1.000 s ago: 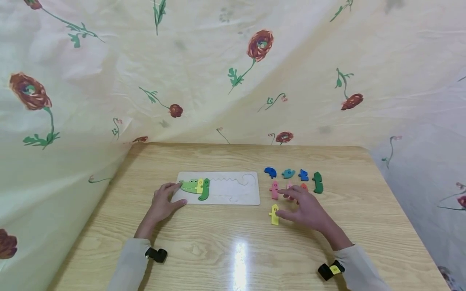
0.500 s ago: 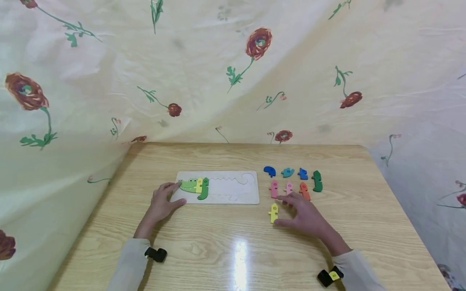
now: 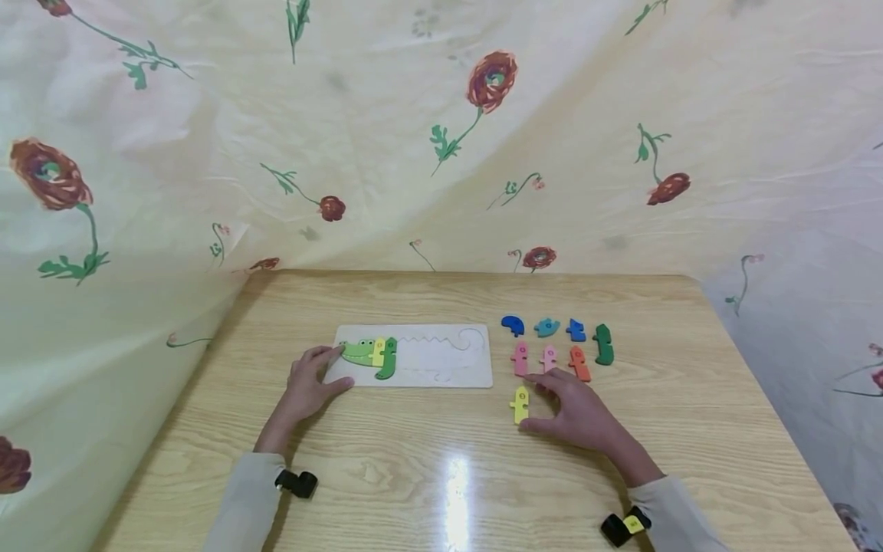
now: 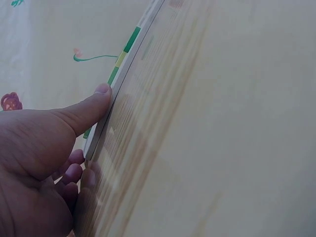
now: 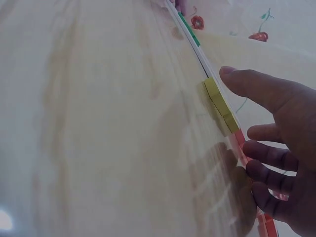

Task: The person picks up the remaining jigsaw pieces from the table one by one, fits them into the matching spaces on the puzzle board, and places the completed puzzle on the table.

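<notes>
A white puzzle board (image 3: 441,360) lies on the wooden table, with a green crocodile head (image 3: 357,352), a yellow piece (image 3: 379,353) and a green leg piece (image 3: 389,360) set in its left part. My left hand (image 3: 313,381) holds the board's left end; its thumb (image 4: 94,106) lies along the near edge. On the right, a loose yellow puzzle piece (image 3: 520,405) lies between the thumb and forefinger of my right hand (image 3: 576,406). The right thumb tip is near the piece's lower end, the forefinger near its top. In the right wrist view those fingers are spread and relaxed.
Beyond my right hand lie pink (image 3: 520,359), light pink (image 3: 549,357) and orange (image 3: 579,363) pieces. Behind them are several blue pieces (image 3: 513,326) and a dark green one (image 3: 603,345). A flowered cloth (image 3: 414,153) hangs behind the table.
My right hand has drawn back toward me from the pink and orange pieces, uncovering them, and its thumb has moved down to the yellow piece's lower end. The left hand stays put.
</notes>
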`<state>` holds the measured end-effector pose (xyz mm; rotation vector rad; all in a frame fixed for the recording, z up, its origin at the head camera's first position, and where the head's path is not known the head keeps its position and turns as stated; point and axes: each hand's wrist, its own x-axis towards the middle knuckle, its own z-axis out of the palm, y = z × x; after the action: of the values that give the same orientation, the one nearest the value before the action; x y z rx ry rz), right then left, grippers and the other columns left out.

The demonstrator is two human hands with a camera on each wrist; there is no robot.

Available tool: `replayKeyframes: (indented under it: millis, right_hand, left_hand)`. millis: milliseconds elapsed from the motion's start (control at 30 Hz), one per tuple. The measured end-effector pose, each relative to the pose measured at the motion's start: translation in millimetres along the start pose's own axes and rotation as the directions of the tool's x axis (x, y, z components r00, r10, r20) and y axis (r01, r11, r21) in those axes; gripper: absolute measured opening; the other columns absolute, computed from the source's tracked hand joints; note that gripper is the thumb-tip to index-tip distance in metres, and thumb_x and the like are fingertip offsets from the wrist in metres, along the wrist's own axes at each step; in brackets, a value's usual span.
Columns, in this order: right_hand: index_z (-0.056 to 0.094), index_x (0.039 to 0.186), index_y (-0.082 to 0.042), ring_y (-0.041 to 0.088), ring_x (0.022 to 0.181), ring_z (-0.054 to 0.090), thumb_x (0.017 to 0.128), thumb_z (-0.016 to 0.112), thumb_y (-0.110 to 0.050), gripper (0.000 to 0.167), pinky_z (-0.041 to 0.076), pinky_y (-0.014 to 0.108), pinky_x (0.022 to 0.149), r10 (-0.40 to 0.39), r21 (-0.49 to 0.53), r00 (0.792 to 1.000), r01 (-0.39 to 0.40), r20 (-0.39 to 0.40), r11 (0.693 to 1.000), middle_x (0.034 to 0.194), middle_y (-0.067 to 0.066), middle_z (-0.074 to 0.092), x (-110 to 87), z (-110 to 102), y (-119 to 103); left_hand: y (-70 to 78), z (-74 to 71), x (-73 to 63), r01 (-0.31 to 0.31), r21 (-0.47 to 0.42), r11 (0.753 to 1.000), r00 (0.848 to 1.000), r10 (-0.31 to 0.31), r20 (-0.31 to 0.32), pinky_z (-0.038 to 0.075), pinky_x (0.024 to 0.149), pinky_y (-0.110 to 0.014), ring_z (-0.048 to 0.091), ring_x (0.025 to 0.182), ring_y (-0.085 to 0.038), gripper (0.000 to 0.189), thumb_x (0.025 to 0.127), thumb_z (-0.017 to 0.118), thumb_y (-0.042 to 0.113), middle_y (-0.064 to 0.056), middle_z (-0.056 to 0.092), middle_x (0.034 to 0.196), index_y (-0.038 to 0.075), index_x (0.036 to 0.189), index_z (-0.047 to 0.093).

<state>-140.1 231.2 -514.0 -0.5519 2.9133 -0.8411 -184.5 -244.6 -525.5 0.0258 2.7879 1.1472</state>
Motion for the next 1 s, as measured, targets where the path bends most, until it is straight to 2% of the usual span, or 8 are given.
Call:
replayKeyframes:
  millis: [300, 533, 1000]
  right_hand:
    - [0.068, 0.133, -0.012, 0.011, 0.087, 0.050, 0.073, 0.087, -0.058, 0.078, 0.046, 0.029, 0.074, -0.002, -0.013, 1.000, 0.003, 0.007, 1.000, 0.101, -0.008, 0.058, -0.1, -0.5, -0.2]
    - [0.068, 0.134, -0.013, 0.013, 0.088, 0.049, 0.073, 0.087, -0.058, 0.079, 0.045, 0.029, 0.073, -0.006, -0.029, 1.000, 0.006, 0.004, 1.000, 0.103, -0.007, 0.058, 0.0, -0.2, -0.3]
    - [0.070, 0.130, -0.014, 0.013, 0.093, 0.051, 0.071, 0.088, -0.060, 0.077, 0.051, 0.033, 0.079, 0.009, -0.047, 1.000, -0.009, 0.009, 0.999, 0.110, -0.005, 0.059, 0.0, 1.5, -1.6]
  left_hand:
    - [0.2, -1.0, -0.5, 0.009, -0.002, 1.000, 1.000, -0.009, -0.001, 0.027, 0.113, -0.064, 0.025, 0.141, -0.044, 0.075, 0.092, 0.078, 0.034, -0.020, 0.032, 0.159, 0.017, 0.156, 0.044]
    - [0.8, -0.9, -0.1, -0.006, -0.003, 1.000, 1.000, 0.006, 0.001, 0.027, 0.112, -0.065, 0.025, 0.141, -0.045, 0.075, 0.092, 0.078, 0.034, -0.021, 0.033, 0.158, 0.016, 0.156, 0.044]
    - [0.6, -1.5, -0.4, -0.014, 0.000, 1.000, 1.000, 0.014, 0.006, 0.026, 0.113, -0.065, 0.024, 0.142, -0.045, 0.075, 0.092, 0.078, 0.034, -0.021, 0.033, 0.158, 0.016, 0.156, 0.044]
